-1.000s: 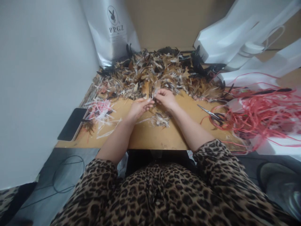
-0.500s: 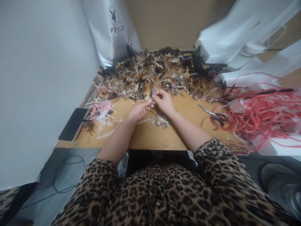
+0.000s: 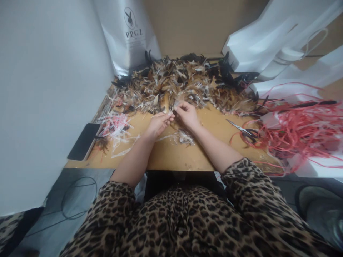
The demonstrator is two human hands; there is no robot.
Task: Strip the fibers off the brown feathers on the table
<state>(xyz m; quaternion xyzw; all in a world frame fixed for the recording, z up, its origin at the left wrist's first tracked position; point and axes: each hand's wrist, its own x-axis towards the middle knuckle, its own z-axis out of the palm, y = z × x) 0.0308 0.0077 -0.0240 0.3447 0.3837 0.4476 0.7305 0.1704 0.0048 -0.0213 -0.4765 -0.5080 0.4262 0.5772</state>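
Observation:
Over the middle of the table, my left hand (image 3: 160,123) is closed in a pinch at the base of a golden-brown feather (image 3: 166,101), which points away from me. Just beside it, the fingers of my right hand (image 3: 187,113) are pinched too, their tips almost touching the left ones. Pale fluff shows above the right fingertips; what they grip is too small to make out. A large heap of brown, white and black feathers (image 3: 184,76) lies right behind both hands. Below them is a small tuft of whitish feather bits (image 3: 184,137).
Scissors (image 3: 242,129) lie at the right, near a tangle of red plastic strips (image 3: 302,128). Pink and white strips (image 3: 115,125) and a phone (image 3: 84,142) are on the left. A silver bag (image 3: 131,43) stands behind; white packaging (image 3: 249,46) is at the back right.
My left fingertips have shifted slightly left, and the golden-brown feather shows more clearly. The right hand stays nearly in place, still pinched.

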